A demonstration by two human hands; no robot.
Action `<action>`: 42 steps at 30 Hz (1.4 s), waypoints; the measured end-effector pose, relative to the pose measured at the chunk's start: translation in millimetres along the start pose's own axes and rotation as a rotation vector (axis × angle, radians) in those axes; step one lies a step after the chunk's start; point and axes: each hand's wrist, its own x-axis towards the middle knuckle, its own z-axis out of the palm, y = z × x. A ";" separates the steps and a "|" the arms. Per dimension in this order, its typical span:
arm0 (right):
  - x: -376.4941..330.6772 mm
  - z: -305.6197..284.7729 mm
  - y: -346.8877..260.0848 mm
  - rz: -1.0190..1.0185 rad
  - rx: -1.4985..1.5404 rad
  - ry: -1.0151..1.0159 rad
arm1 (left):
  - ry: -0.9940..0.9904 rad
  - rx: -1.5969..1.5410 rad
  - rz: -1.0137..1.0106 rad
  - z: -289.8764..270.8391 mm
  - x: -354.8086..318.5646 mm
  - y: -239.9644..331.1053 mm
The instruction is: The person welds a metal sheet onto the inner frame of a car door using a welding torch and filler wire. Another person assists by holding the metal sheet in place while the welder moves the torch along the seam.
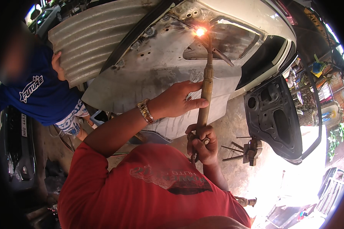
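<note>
A brass gas torch (206,89) runs upward from my chest toward a bare-metal car body (156,65). Its tip glows with a bright orange flame (200,31) beside a cut-out opening in the metal. My left hand (175,100), with a gold watch on the wrist, grips the torch's barrel between thumb and fingers. Lower down, my right hand (202,144) wraps round the handle's rear end by the valve knobs. A dark narrow strip (222,57) lies slanted just behind the torch's neck; what it belongs to is unclear. Glare hides the exact spot under the flame.
At left, a person in a blue shirt (38,95) holds a corrugated metal sheet (99,36) beside the car. A dark car door (277,114) stands at right, near a rusty metal stand with rods (251,151). Another dark car (19,145) is at far left.
</note>
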 end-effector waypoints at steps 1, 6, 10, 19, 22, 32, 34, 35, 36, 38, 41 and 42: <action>0.3 0.0 0.1 -0.004 -0.001 -0.005 | 0.012 -0.008 0.007 0.8 0.5 -0.6; 1.2 -1.3 0.9 -0.014 -0.004 -0.028 | -0.007 0.006 0.039 0.4 -0.6 -5.5; 1.6 -0.3 -1.1 -0.012 0.023 -0.056 | -0.017 0.020 0.032 -2.6 -1.5 0.0; 1.4 1.0 0.7 -0.009 -0.009 -0.015 | -0.004 -0.009 0.000 -2.1 -0.1 1.2; 0.5 -0.2 0.5 -0.005 -0.013 -0.018 | -0.009 -0.005 0.040 -1.2 0.3 -2.2; 0.9 -0.3 1.3 -0.007 -0.012 -0.011 | -0.016 0.035 -0.038 -4.3 0.4 4.0; 0.9 -0.7 1.2 -0.009 -0.012 -0.016 | -0.007 0.012 -0.015 -3.1 0.6 1.9; 0.7 -0.7 1.1 -0.010 -0.014 -0.019 | -0.002 0.000 -0.004 -2.5 0.5 0.7; 0.4 -0.8 1.0 -0.011 -0.016 -0.023 | -0.007 0.006 0.011 -2.3 0.2 0.1; 0.4 0.4 -1.3 -0.002 0.008 -0.032 | -0.015 0.019 0.039 -2.3 -1.2 -1.2; 0.6 0.2 -2.8 0.002 0.017 -0.029 | -0.029 0.018 -0.013 -2.9 -1.1 1.6; 0.7 -0.1 -3.4 0.002 0.015 -0.024 | -0.020 0.018 0.001 -2.2 -0.2 1.5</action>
